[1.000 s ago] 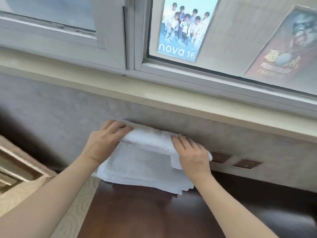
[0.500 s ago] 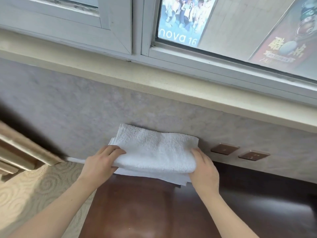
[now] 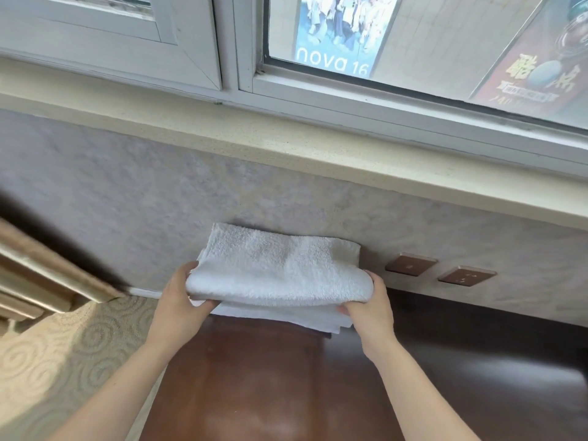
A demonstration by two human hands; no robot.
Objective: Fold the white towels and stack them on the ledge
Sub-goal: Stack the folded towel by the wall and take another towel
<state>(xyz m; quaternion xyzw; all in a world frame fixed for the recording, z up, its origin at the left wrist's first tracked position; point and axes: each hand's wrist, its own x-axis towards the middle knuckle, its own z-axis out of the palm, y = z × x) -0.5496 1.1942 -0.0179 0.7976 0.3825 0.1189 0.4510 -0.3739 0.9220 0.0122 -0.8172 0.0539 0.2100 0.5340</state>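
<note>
A folded white towel (image 3: 280, 268) is held up in front of the grey wall, above the dark wooden table (image 3: 270, 383). My left hand (image 3: 181, 307) grips its left end, fingers curled under the fold. My right hand (image 3: 369, 307) grips its right end the same way. Thinner white layers (image 3: 286, 318) show under the thick fold; I cannot tell whether they are part of the same towel. The cream ledge (image 3: 286, 144) runs across the view above the towel, below the window.
Two bronze wall sockets (image 3: 410, 264) (image 3: 466, 275) sit right of the towel. A window frame (image 3: 229, 43) stands on the ledge, with posters behind the glass. Patterned beige carpet (image 3: 63, 351) lies to the left, beside wooden furniture (image 3: 38, 275).
The towel's top half was folded toward me. Both hands moved from pressing on top to gripping the two ends, and the towel rose off the table.
</note>
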